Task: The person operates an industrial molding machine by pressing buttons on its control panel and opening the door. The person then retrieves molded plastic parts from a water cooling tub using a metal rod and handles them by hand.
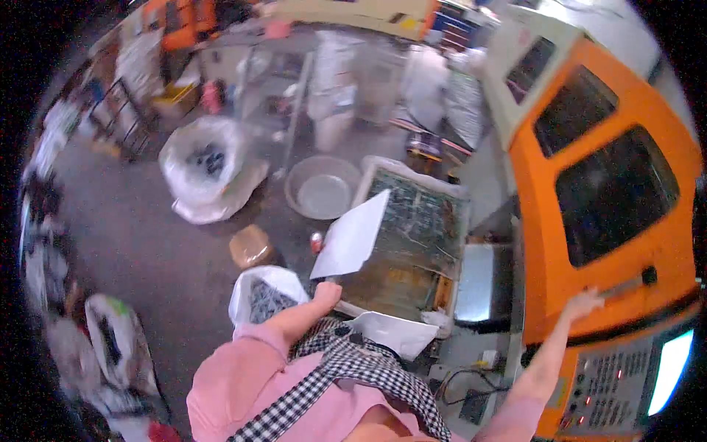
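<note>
My left hand is closed around the lower end of a thin white flat sheet, which tilts up over the left side of a large tray. Dark bits lie in the tray's far half, and its near half looks brownish. Out to the right, my right hand is at the near end of the door handle on an orange machine, with its fingers closed on it, slightly blurred.
A control panel with a lit screen is at lower right. A round grey basin stands beyond the tray. White sacks of dark pieces and a brown taped package sit on the floor to the left.
</note>
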Available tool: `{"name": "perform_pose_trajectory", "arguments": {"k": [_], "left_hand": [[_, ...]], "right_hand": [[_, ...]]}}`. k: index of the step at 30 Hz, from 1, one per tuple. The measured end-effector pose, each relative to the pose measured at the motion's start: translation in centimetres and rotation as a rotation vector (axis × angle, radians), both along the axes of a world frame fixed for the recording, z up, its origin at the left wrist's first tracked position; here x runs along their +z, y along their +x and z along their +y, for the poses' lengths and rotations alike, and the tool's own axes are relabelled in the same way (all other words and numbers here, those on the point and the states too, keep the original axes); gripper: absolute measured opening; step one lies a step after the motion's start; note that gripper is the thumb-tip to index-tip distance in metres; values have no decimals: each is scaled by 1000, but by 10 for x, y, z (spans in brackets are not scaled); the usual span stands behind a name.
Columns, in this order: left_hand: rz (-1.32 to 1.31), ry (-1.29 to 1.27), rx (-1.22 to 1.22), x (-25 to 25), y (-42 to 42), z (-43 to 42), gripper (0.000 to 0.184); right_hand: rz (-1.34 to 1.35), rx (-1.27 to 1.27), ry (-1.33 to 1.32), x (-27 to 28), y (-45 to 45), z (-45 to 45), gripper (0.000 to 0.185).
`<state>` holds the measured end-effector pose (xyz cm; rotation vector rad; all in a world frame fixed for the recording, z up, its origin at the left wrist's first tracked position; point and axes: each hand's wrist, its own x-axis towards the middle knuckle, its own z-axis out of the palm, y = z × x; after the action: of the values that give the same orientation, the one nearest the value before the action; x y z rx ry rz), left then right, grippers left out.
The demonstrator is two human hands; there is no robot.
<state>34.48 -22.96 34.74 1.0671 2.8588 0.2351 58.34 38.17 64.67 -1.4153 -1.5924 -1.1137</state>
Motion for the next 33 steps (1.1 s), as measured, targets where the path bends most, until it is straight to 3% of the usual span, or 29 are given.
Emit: {"name": "perform_pose_trajectory", "arguments": {"k": [1,3,4,6,12,18,20,24,33], "left_hand": [[-88,-76,81,-1,1,2,15],[-137,-14,67,6,9,-13,16],[-154,-5,50,6,10,-14,16],[-164,-58,58,0,14,-17,16],[-190,-77,100,0,19,-32,14],[-180,-65,148,5,12,-40,17],[-247,-52,188,11,7,-35,18],[-282,-124,153,4,6,-25,20],[-303,-116,104,16,10,-20,18]], "right_hand": [[-51,92,96,-12,15,20,27],[143,247,126,-3,-4,13,31],[377,297,45,14,-13,-25,34],[552,462,-103,30,-19,-61,38],[459,417,-121,29,-20,-53,37],[395,461,144,9,-21,-5,37],[459,292,22,15,-23,-33,36],[542,363,-16,21,-23,-41,35],[390,331,63,14,-17,-37,32]]}}
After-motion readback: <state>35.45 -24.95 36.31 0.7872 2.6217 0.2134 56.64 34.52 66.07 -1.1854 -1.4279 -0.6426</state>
